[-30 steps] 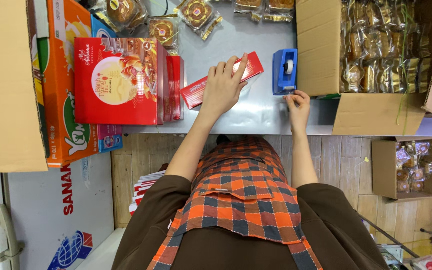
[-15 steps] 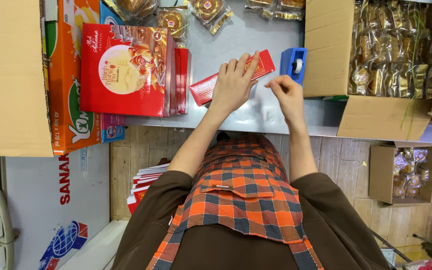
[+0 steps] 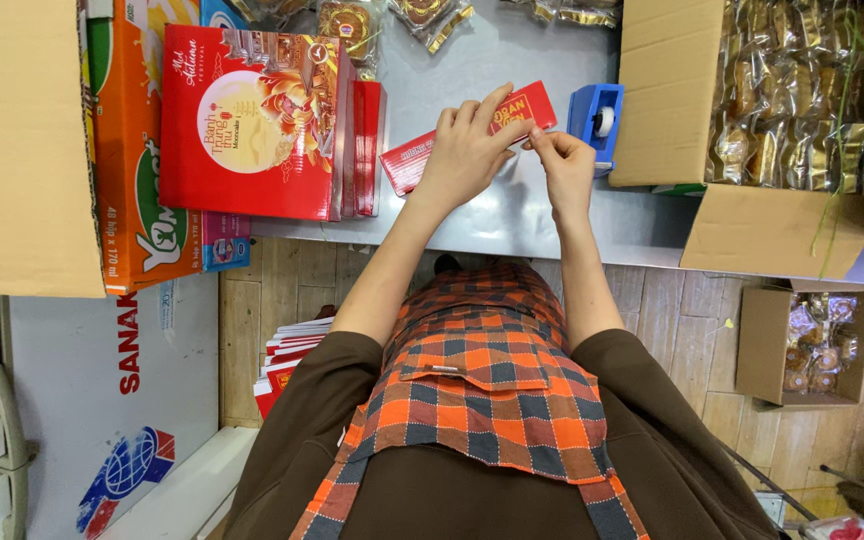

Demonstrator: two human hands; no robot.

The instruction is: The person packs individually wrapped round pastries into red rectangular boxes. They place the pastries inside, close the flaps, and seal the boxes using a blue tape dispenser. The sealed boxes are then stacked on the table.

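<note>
— Where's the flat red carton (image 3: pixel 422 160)?
— On the steel table (image 3: pixel 512 215), under my left hand (image 3: pixel 462 155), fingers spread flat on it. My right hand (image 3: pixel 564 165) pinches its edge; 1 blue tape dispenser (image 3: pixel 597 118) sits just beyond those fingertips.

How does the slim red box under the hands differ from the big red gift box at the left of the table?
The slim red box is long, narrow and lies at a slant; the big red gift box is broad, near square and lies straight. The left hand rests flat on the slim one while the right hand pinches near its end; nobody touches the big one. The big one shows a pale round picture. Both are red and lie on the grey table.
</note>
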